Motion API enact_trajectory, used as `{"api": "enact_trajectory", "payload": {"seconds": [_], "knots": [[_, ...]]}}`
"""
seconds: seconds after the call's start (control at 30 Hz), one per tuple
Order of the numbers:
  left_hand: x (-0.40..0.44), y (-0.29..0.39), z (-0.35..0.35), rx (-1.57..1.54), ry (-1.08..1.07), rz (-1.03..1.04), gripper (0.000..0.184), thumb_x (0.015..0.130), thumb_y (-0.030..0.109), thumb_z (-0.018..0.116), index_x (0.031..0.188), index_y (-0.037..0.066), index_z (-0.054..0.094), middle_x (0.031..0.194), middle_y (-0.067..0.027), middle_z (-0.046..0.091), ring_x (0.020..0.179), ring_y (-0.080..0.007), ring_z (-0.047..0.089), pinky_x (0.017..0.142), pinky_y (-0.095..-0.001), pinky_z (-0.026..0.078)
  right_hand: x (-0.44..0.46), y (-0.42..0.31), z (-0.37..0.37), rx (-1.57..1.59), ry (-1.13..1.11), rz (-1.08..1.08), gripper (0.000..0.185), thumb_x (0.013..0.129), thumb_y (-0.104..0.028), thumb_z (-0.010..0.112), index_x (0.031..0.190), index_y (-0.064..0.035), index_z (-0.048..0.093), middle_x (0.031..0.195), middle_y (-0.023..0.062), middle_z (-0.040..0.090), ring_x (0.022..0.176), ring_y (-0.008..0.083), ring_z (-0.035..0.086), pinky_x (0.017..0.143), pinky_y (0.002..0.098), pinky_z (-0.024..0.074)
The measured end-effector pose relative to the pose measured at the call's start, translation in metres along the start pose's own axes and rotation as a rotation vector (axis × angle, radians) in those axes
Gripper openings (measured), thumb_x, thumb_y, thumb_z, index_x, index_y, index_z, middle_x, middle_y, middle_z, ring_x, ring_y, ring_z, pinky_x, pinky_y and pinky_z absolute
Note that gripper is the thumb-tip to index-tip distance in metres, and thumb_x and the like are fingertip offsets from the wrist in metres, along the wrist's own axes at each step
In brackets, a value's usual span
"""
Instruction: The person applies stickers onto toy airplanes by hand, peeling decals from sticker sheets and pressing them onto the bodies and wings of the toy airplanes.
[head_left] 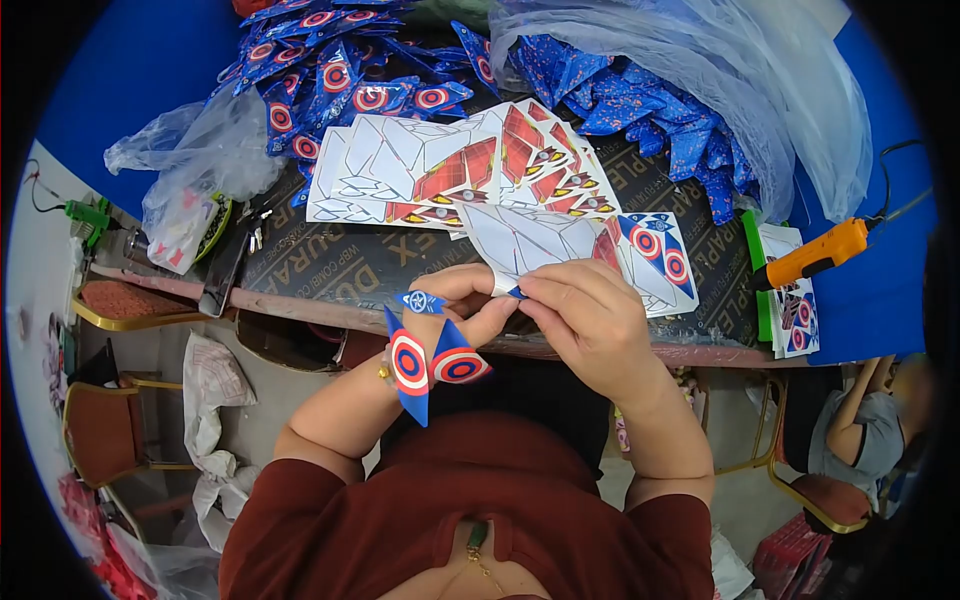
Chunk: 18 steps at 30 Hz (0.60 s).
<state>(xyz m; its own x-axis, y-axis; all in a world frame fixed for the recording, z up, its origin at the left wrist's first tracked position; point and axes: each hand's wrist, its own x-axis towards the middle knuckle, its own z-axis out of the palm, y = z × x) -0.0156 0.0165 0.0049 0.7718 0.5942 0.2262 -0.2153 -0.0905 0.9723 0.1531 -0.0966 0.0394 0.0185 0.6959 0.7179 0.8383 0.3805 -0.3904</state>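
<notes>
My left hand is closed, its thumb and finger pinching the near-left edge of a printed sticker sheet. Against the same edge, my right hand pinches a small dark-blue sticker, mostly covered by the fingertips. Blue stickers with red-and-white bullseyes cling to the back of my left hand and wrist, beside a smaller blue star sticker. More bullseye stickers show at the right end of the sheet.
Further sticker sheets lie fanned on the dark table. Behind them are heaps of blue bullseye pieces and speckled blue pieces under clear plastic. An orange glue gun rests at right; another person sits beyond.
</notes>
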Motion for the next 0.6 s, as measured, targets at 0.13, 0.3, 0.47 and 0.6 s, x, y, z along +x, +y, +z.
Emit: {"api": "enact_trajectory", "payload": {"seconds": [0.13, 0.3, 0.47, 0.6], "knots": [[0.002, -0.006, -0.003, 0.238, -0.028, 0.187, 0.013, 0.089, -0.005, 0.068, 0.101, -0.003, 0.072, 0.101, -0.0116, 0.072, 0.092, -0.0158, 0.068, 0.083, -0.0293, 0.054, -0.001, -0.001, -0.003, 0.011, -0.016, 0.012, 0.02, 0.077, -0.002, 0.079, 0.096, -0.0023, 0.071, 0.093, 0.0092, 0.071, 0.082, 0.0284, 0.068, 0.073, 0.0395, 0.053], [0.005, -0.013, 0.001, 0.184, -0.01, 0.219, 0.013, 0.085, -0.001, 0.071, 0.097, -0.002, 0.069, 0.096, -0.0118, 0.07, 0.084, -0.0158, 0.068, 0.076, -0.0292, 0.055, -0.001, -0.002, -0.004, 0.085, 0.144, 0.159, 0.016, 0.078, 0.001, 0.076, 0.093, -0.0026, 0.071, 0.09, 0.011, 0.071, 0.079, 0.0285, 0.067, 0.071, 0.0378, 0.0524], [0.007, -0.009, 0.005, -0.127, -0.069, 0.056, 0.009, 0.091, -0.007, 0.061, 0.099, -0.003, 0.062, 0.101, -0.0072, 0.063, 0.092, -0.0098, 0.062, 0.082, -0.0255, 0.052, 0.0, -0.014, -0.003, -0.052, 0.03, -0.197, 0.025, 0.07, -0.005, 0.079, 0.094, -0.0039, 0.071, 0.097, 0.0053, 0.065, 0.086, 0.0264, 0.062, 0.076, 0.0406, 0.0497], [0.008, -0.015, 0.001, -0.298, 0.038, -0.114, 0.006, 0.099, 0.001, 0.059, 0.104, 0.0, 0.056, 0.106, -0.0119, 0.068, 0.097, -0.0159, 0.069, 0.088, -0.0324, 0.058, 0.003, -0.014, -0.01, -0.019, -0.069, -0.143, 0.031, 0.069, -0.01, 0.082, 0.097, -0.0047, 0.071, 0.098, 0.0065, 0.064, 0.09, 0.0273, 0.062, 0.078, 0.0423, 0.0495]]}}
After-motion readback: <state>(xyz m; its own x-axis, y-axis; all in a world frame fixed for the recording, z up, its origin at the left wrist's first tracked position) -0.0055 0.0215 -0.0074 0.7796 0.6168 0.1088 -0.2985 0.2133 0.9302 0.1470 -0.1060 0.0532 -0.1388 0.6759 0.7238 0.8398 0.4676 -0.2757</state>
